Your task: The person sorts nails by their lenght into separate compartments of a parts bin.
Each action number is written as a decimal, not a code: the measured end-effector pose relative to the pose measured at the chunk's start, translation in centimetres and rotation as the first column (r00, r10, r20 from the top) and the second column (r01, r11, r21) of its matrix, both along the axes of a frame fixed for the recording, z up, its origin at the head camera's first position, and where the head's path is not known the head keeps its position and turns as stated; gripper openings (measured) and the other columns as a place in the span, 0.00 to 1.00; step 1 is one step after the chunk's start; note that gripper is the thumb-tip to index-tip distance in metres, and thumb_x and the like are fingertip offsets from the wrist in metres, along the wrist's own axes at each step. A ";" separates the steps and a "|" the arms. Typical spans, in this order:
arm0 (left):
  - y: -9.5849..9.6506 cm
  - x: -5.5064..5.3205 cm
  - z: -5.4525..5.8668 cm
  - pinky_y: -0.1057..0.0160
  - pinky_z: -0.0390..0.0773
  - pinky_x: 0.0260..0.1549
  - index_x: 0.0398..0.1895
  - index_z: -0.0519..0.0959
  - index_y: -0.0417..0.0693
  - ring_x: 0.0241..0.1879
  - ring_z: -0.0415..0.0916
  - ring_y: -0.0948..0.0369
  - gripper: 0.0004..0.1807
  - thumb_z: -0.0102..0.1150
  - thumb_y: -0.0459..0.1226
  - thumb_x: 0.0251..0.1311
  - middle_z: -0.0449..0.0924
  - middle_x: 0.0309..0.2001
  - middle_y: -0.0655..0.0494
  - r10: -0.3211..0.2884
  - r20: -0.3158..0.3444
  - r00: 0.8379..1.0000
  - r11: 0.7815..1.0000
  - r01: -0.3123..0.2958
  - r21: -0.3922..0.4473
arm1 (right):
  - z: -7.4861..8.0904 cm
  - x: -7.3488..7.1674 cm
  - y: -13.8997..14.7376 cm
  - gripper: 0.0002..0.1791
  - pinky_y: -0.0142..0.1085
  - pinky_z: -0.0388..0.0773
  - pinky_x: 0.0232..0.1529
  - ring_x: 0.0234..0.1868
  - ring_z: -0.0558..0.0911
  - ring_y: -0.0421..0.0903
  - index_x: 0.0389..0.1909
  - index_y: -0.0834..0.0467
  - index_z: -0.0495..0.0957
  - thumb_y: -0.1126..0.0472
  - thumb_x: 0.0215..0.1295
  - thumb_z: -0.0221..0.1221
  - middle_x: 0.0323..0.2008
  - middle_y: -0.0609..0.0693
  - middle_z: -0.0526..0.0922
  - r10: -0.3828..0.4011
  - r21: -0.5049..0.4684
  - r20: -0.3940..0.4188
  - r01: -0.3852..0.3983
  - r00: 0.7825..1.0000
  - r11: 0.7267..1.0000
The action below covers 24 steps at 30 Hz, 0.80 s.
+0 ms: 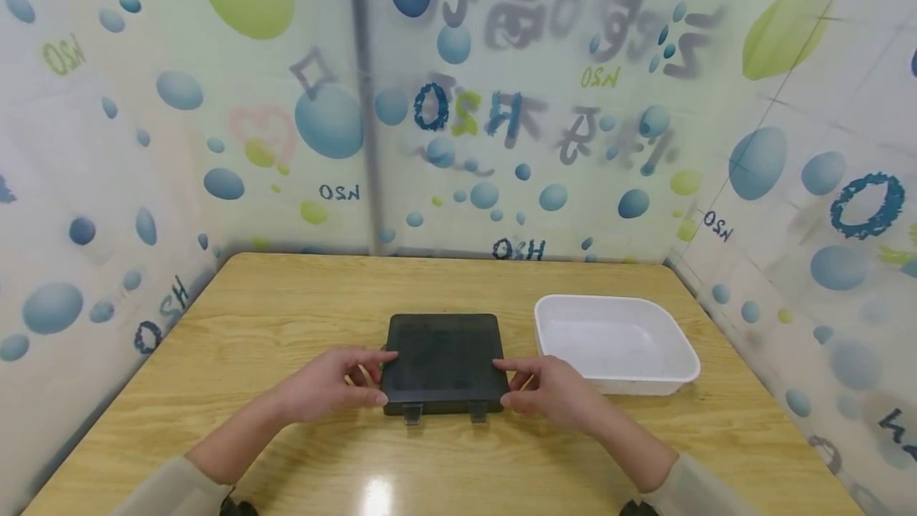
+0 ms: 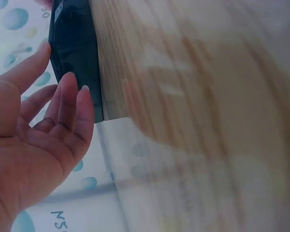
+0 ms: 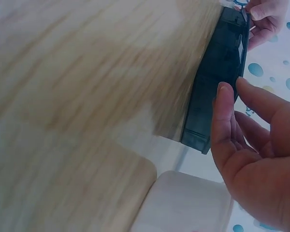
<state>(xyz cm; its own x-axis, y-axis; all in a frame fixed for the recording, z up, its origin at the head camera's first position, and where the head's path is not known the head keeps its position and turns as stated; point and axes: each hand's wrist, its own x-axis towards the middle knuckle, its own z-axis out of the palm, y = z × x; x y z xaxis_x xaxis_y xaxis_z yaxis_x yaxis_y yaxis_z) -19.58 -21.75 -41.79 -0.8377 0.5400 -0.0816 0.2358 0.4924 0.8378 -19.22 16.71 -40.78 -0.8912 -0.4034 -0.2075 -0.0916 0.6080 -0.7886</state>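
A flat black plastic case (image 1: 442, 361) lies closed on the wooden table. Two clear latch tabs stick out from its front side. My left hand (image 1: 335, 385) is at its left side, index fingertip over the lid's edge and thumb by the front corner. Mirroring it, my right hand (image 1: 548, 392) touches the right side with index finger and thumb. Close up in the left wrist view, the thumb meets the rim of the case (image 2: 77, 53) while the relaxed fingers lie beside its wall. The right wrist view shows similar thumb contact on the case (image 3: 212, 82).
To the right of the case stands a white rectangular tray (image 1: 616, 341), just beyond my right hand. The wooden table (image 1: 301, 301) reaches back to a patterned curtain (image 1: 473, 213), with curtains on both sides as well.
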 end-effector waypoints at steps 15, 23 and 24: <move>2.3 0.0 -0.4 0.21 0.58 0.77 0.86 0.68 0.57 0.88 0.38 0.30 0.49 0.77 0.57 0.65 0.47 0.91 0.44 -0.119 -0.170 0.978 0.981 0.089 -0.175 | -0.7 -1.0 -1.5 0.47 0.71 0.63 0.80 0.89 0.52 0.66 0.84 0.35 0.67 0.36 0.66 0.75 0.91 0.51 0.48 0.258 0.221 -0.166 -0.219 0.952 0.950; 3.1 -0.2 -0.5 0.21 0.55 0.78 0.86 0.66 0.51 0.88 0.30 0.30 0.49 0.76 0.54 0.67 0.47 0.90 0.41 -0.192 -0.173 0.966 0.969 0.159 -0.187 | -1.2 -1.8 -2.2 0.49 0.72 0.59 0.81 0.92 0.39 0.61 0.85 0.31 0.64 0.35 0.66 0.74 0.91 0.46 0.45 0.306 0.271 -0.158 -0.256 0.939 0.928; 3.1 -0.2 -0.4 0.21 0.56 0.78 0.86 0.66 0.50 0.88 0.31 0.29 0.49 0.76 0.54 0.67 0.48 0.90 0.41 -0.188 -0.178 0.966 0.970 0.154 -0.191 | -1.2 -1.8 -2.3 0.49 0.73 0.59 0.81 0.92 0.39 0.61 0.85 0.32 0.64 0.36 0.66 0.75 0.91 0.46 0.46 0.304 0.270 -0.158 -0.255 0.939 0.928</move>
<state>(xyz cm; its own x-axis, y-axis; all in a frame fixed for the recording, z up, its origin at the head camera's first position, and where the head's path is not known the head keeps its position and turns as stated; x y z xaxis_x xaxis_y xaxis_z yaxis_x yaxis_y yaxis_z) -19.81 -18.63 -42.23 -0.7431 0.6684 -0.0328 0.4780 0.5645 0.6729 -21.06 14.44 -41.95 -0.7819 -0.6012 -0.1649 -0.4217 0.7049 -0.5704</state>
